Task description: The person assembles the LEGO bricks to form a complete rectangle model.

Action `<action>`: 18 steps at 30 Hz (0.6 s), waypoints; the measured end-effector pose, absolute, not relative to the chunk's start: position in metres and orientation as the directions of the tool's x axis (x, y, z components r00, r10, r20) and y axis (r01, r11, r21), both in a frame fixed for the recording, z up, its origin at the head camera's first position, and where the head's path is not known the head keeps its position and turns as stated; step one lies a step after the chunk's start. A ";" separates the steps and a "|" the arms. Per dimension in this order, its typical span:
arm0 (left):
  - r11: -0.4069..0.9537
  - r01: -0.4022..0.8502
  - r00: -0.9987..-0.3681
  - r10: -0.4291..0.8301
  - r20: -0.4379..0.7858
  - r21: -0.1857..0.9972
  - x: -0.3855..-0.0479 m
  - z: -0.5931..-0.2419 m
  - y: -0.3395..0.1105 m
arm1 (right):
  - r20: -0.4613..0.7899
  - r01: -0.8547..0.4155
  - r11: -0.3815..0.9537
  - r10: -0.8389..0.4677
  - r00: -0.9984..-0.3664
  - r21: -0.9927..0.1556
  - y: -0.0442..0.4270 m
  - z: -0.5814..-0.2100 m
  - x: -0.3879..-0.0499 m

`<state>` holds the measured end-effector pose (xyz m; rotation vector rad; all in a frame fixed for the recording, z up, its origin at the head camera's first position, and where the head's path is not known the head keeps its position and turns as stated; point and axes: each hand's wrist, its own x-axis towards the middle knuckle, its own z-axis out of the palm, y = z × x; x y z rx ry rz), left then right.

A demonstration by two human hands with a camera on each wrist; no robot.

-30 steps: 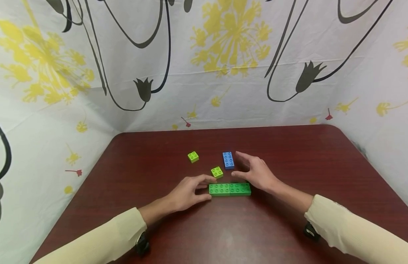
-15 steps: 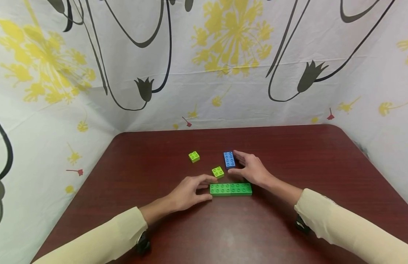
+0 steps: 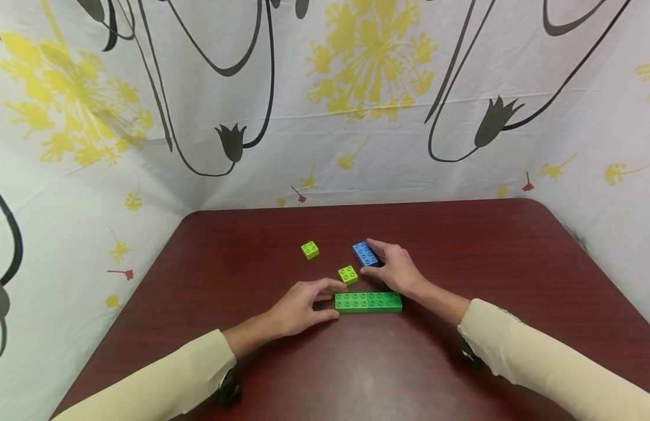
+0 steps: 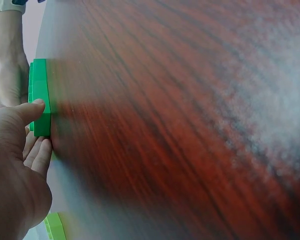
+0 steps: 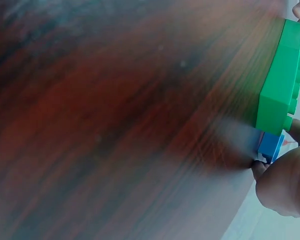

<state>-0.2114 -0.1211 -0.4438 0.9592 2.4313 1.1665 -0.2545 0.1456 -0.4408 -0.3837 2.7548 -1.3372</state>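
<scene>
Creased white cloth (image 3: 298,140) printed with flowers hangs behind a glossy, red-brown wood-grain tabletop (image 3: 356,374), where the left hand (image 3: 304,307) clamps thumb and fingers on the left end of a green bar (image 3: 351,302) of two studded plastic bricks. Beyond it the right hand (image 3: 398,269) pinches the oblong blue brick (image 3: 365,254), flat on the tabletop, with a square near lime brick (image 3: 348,274) and a square far lime brick (image 3: 310,249) to its left. Since half a second ago the right hand has drawn inward and the blue brick has turned askew; the left hand and green bar have stayed put.
</scene>
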 end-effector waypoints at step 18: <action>0.458 0.438 -0.745 0.667 0.027 0.773 -0.211 -0.443 -0.120 | 0.102 -0.221 0.584 -0.229 -0.968 -0.781 0.150 -0.441 -0.258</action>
